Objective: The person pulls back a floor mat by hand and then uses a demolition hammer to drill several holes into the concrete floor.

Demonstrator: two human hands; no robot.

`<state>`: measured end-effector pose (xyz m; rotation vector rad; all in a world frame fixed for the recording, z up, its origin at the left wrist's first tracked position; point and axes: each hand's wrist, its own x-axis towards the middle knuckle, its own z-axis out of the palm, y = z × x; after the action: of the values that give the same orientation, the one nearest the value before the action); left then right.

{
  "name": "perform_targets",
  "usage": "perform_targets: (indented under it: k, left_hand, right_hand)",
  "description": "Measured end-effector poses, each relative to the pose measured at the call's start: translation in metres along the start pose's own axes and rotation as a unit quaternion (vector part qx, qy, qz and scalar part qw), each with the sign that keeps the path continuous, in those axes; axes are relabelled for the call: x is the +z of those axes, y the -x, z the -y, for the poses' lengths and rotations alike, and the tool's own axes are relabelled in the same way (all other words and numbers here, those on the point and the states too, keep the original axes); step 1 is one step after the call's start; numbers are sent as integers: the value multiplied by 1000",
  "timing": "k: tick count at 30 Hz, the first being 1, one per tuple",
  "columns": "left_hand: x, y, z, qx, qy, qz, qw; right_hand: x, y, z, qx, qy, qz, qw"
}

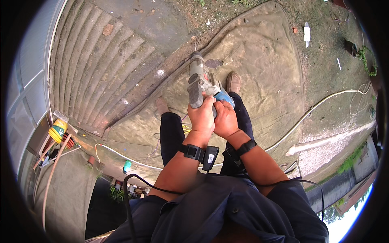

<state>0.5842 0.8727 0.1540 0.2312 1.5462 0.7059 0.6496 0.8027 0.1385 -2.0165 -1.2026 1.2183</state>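
In front of my body I hold a rotary hammer drill (197, 67), dusty grey with a blue section, its thin bit pointing away from me. My left hand (201, 117) is closed around its rear, beside a dark grey grip. My right hand (226, 118) is closed at the right rear, just below the blue housing. Both thumbs lie close together, and the palms hide part of the tool's back end. A dark side piece juts out to the right near the front. The bit's tip is too small to place exactly.
A large brown tarp (267, 60) lies under my feet. Ridged concrete (97, 60) slopes at the left. A pale hose (300, 121) curves across the ground. A yellow-green bucket (58, 130) stands by the wall at left, and a dark plant pot (351, 47) lies far right.
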Motion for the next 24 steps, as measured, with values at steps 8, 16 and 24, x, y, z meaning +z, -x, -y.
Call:
perform_targets:
  k: [8, 16, 24]
  left_hand:
    - [-3, -7, 7, -25, 58, -11, 998]
    - [14, -22, -6, -24, 56, -2, 998]
    - [9, -23, -1, -11, 7, -7, 1000]
  right_hand:
    - [-6, -6, -4, -6, 50, 33, 998]
    - [-11, -26, -1, 9, 53, 35, 998]
    - [1, -19, -7, 17, 41, 21, 999]
